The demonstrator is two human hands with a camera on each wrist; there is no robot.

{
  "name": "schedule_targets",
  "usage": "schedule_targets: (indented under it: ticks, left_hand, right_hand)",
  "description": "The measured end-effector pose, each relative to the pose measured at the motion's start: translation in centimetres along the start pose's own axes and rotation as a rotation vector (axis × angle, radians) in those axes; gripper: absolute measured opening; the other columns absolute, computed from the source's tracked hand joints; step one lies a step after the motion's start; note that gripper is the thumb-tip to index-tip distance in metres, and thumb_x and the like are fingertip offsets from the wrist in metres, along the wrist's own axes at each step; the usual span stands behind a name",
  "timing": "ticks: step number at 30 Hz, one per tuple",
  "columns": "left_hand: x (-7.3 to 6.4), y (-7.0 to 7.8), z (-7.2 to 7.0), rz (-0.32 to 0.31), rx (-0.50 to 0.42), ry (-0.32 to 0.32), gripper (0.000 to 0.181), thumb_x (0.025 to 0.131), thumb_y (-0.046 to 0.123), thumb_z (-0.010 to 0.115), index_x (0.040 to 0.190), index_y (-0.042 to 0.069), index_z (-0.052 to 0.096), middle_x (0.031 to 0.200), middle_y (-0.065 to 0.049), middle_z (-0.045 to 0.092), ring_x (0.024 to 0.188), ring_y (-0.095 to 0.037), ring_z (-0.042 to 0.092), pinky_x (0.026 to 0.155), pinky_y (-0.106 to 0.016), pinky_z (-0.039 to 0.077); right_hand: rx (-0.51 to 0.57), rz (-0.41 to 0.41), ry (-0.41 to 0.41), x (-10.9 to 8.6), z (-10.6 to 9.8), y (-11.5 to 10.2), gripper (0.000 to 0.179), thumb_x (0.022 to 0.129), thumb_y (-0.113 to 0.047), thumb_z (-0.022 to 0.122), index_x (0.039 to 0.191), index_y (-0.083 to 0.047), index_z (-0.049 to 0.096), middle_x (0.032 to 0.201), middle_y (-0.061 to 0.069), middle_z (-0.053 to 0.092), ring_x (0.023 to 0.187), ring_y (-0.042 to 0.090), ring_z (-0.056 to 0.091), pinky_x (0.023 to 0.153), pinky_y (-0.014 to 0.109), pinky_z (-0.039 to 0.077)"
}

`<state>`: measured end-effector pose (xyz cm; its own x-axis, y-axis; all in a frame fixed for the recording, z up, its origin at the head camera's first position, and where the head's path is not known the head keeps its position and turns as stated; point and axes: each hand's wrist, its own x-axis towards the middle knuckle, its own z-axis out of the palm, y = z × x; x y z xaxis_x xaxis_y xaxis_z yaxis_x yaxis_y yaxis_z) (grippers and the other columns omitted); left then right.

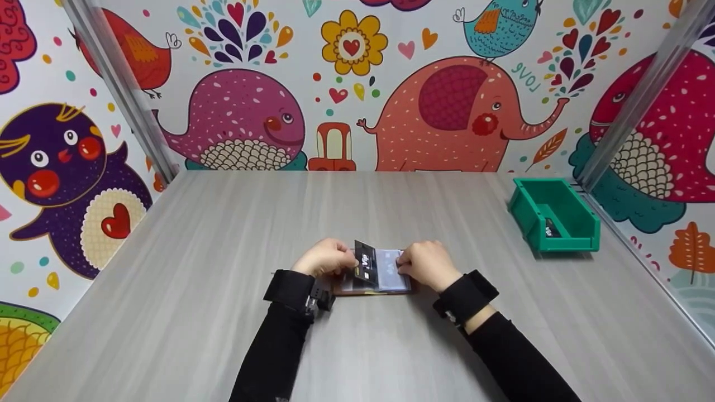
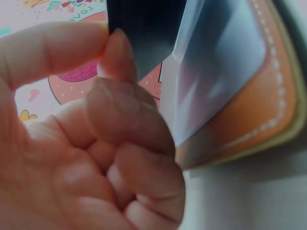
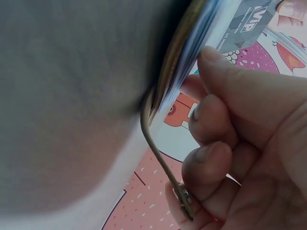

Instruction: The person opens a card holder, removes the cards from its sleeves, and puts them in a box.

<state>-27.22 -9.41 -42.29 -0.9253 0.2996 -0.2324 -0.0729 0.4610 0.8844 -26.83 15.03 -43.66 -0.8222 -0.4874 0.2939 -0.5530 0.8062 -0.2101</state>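
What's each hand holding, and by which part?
The left hand pinches the black VIP card by its left edge in the head view; the right hand pinches the clear sleeves of the brown card holder by their right edge.

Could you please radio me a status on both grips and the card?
Left grip pinches black VIP card, tilted up over open brown card holder. Right grip pinches edge of clear sleeves. No obstruction seen; green bin off right.

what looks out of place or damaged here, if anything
Nothing being handled looks misplaced or damaged. The black rectangular VIP card tilts up over the open brown leather card holder, but the left hand pinches it, so that seems ordinary.
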Motion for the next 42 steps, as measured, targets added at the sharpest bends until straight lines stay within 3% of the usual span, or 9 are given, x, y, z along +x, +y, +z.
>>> schedule_targets:
  ticks: [3,12,23,30,37,42]
  left_hand:
    - [0.0,0.0,-0.3,0.025,-0.04,0.005,0.024,0.074,0.003,0.064,0.058,0.015,0.052,0.057,0.006,0.045,0.049,-0.007,0.04,0.048,-0.021,0.035]
    - [-0.5,1.0,-0.9,0.191,-0.119,0.002,0.022,0.083,0.003,0.066,0.066,0.014,0.057,0.062,0.006,0.046,0.055,-0.009,0.042,0.054,-0.023,0.035]
    - [-1.5,3.1,-0.6,0.308,-0.179,-0.051,0.019,0.088,0.005,0.066,0.071,0.013,0.06,0.066,0.004,0.046,0.058,-0.01,0.043,0.057,-0.024,0.034]
    - [-1.9,3.8,-0.3,0.359,-0.163,-0.065,0.019,0.088,0.006,0.066,0.071,0.012,0.059,0.069,0.004,0.051,0.06,-0.01,0.045,0.06,-0.026,0.036]
    - [-1.8,3.7,-0.1,0.365,-0.155,-0.062,0.015,0.088,0.006,0.066,0.074,0.009,0.061,0.07,0.004,0.051,0.06,-0.01,0.045,0.061,-0.027,0.037]
    - [-1.7,3.6,-0.1,0.377,-0.155,-0.067,0.016,0.087,0.006,0.066,0.073,0.01,0.06,0.069,0.004,0.05,0.06,-0.009,0.045,0.06,-0.025,0.037]
  right_hand:
    - [0.002,0.001,0.004,0.0,0.1,0.0,0.016,0.072,-0.014,0.086,0.088,-0.013,0.081,0.084,0.004,0.075,0.074,0.028,0.068,0.068,0.047,0.046]
    - [0.006,-0.007,-0.002,-0.1,0.1,0.2,0.013,0.073,-0.013,0.085,0.085,-0.014,0.082,0.083,0.002,0.075,0.074,0.026,0.069,0.068,0.045,0.044]
    - [-0.004,-0.002,-0.008,-0.1,0.2,0.1,0.011,0.074,-0.013,0.085,0.083,-0.013,0.081,0.082,0.001,0.074,0.073,0.024,0.068,0.069,0.044,0.045]
    - [-0.007,-0.031,0.028,-0.3,0.1,0.5,0.011,0.074,-0.014,0.085,0.07,-0.013,0.075,0.069,-0.001,0.068,0.061,0.02,0.06,0.063,0.043,0.044]
    - [0.121,0.024,0.111,-0.5,-1.7,1.6,0.009,0.081,-0.014,0.079,0.089,-0.009,0.08,0.084,0.004,0.074,0.077,0.024,0.068,0.074,0.045,0.05]
    - [0.273,0.082,0.166,-0.4,-4.1,1.7,0.009,0.088,-0.013,0.075,0.087,-0.005,0.079,0.078,0.004,0.068,0.069,0.017,0.058,0.066,0.036,0.047]
